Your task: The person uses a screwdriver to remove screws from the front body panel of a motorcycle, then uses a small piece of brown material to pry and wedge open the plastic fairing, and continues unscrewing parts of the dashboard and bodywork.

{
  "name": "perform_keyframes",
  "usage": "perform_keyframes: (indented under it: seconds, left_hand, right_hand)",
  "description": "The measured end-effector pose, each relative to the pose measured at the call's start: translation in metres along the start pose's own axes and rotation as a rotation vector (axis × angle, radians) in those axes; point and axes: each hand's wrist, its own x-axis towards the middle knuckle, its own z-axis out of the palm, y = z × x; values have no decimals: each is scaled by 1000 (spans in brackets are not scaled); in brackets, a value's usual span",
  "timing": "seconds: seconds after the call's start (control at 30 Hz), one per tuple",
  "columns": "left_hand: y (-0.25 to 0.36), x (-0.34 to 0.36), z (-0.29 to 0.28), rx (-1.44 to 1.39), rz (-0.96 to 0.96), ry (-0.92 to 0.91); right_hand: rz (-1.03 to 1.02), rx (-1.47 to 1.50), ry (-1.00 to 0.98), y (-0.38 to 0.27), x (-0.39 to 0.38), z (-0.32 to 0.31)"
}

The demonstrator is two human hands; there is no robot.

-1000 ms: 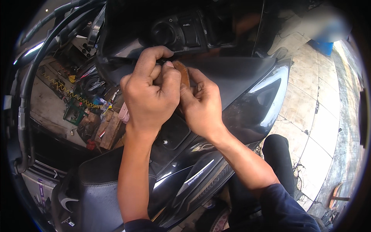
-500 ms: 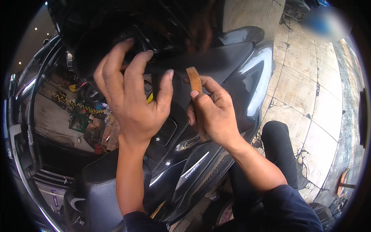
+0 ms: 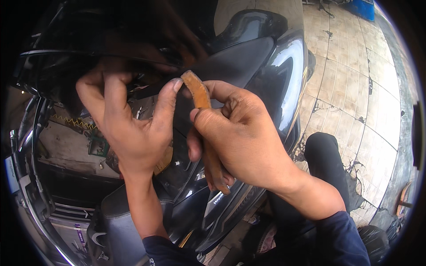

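Note:
A large glossy black panel (image 3: 146, 26) of a motor scooter spans the top of the view. My left hand (image 3: 137, 128) is at its lower edge with the fingers bent against it. The fingertips are partly lost in the dark, and its thumb stands apart. My right hand (image 3: 244, 128) is closed around a curved orange-brown strip (image 3: 197, 91), whose material I cannot make out. The strip's upper end points at the panel, close beside my left thumb tip. Its lower end (image 3: 217, 175) sticks out below my fingers.
The scooter's black seat (image 3: 128, 217) lies below my left wrist, and its shiny side fairing (image 3: 288, 71) curves off to the right. Tiled floor (image 3: 346, 88) runs along the right. Behind the scooter are a coiled yellow hose (image 3: 73, 121) and a green crate (image 3: 98, 146).
My left fingers have gone from spread to bent at the panel edge. My right hand has moved left with the strip, bringing its tip beside my left thumb. The view has shifted.

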Motion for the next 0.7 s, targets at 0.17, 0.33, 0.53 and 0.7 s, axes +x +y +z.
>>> perform_keyframes:
  seconds: [0.17, 0.33, 0.53, 0.7]
  left_hand:
    - [2, 5, -2, 164, 31, -33]
    - [-3, 7, 9, -66, -28, 15]
    - [-4, 5, 8, -113, -59, -10]
    - [-2, 7, 7, -100, -55, -6]
  right_hand:
    - [-14, -97, 48, -6, -3, 6]
    - [-1, 40, 7, -9, -3, 6]
    - [-10, -155, 89, -17, -1, 18]
    - [-269, -486, 172, 9, 15, 7]
